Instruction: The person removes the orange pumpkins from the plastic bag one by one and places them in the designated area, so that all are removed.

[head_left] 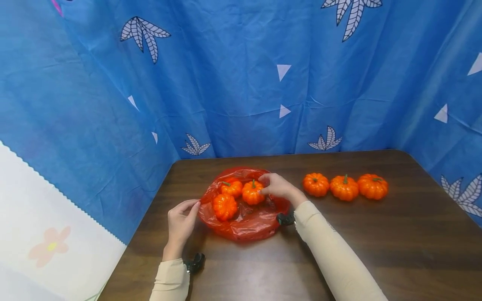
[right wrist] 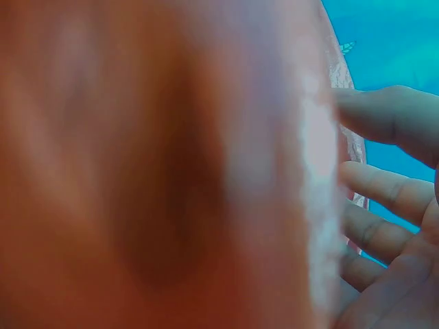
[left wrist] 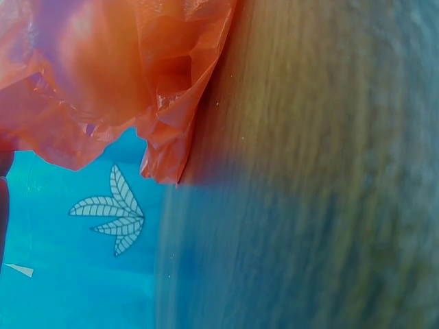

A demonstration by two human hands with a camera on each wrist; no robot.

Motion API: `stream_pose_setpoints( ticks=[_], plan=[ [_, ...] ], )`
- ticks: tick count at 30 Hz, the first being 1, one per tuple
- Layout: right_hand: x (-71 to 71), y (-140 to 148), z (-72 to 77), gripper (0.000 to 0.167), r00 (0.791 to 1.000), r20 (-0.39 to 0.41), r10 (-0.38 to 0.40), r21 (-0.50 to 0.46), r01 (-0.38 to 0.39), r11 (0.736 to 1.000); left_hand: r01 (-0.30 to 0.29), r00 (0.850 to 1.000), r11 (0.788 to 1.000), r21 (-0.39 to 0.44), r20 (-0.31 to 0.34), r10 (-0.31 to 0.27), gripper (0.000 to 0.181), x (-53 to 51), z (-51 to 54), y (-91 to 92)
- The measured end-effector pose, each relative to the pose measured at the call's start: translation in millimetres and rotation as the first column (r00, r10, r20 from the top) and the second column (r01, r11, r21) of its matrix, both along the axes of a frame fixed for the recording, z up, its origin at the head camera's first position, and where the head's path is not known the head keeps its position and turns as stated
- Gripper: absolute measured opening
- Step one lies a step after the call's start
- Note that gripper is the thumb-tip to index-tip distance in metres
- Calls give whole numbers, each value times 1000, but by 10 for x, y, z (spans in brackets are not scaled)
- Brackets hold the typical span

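A thin red plastic bag (head_left: pixel 250 230) lies spread on the table, with three small orange pumpkins in it: one at the front left (head_left: pixel 224 207), one behind (head_left: pixel 234 189), one at the right (head_left: pixel 251 194). My left hand (head_left: pixel 180 221) pinches the bag's left edge between thumb and fingers. At the right pumpkin's right side is my right hand (head_left: pixel 280 188), its fingertips against or just beside it. In the right wrist view the right hand (right wrist: pixel 394 205) has its fingers apart, tips hidden behind the blurred bag. Red film (left wrist: pixel 164 137) fills the left wrist view's upper left.
Three more orange pumpkins stand in a row right of the bag: left (head_left: pixel 316 184), middle (head_left: pixel 344 188), right (head_left: pixel 372 187). The brown wooden table (head_left: pixel 376 242) meets a blue patterned curtain (head_left: pixel 244 83) at its back. White cloth (head_left: pixel 45 217) hangs at the left.
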State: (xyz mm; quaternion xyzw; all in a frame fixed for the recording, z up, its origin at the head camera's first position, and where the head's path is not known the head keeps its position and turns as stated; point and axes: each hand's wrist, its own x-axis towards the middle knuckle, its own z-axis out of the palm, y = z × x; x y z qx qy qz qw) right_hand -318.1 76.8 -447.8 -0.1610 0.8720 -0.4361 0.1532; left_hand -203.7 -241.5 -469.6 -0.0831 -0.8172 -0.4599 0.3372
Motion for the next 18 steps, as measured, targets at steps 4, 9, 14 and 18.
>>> stream_pose_setpoints(
  ticks=[4,9,14,18],
  plan=[
    [-19,-2,-31,56,1000,23,1,6,-2,1000,19,1000,1000,-1,-12,-19,8,-1,7,-15],
    [-25,7,-59,58,1000,13,13,8,-13,1000,18,1000,1000,-6,-21,-18,8,1,20,-16],
    [-17,24,-79,60,999,-22,41,-2,-41,999,17,999,1000,-13,-28,-17,8,4,29,-13],
    [-26,30,-106,61,999,-23,49,-15,-49,999,15,999,1000,-13,-40,-16,8,3,26,-16]
  ],
)
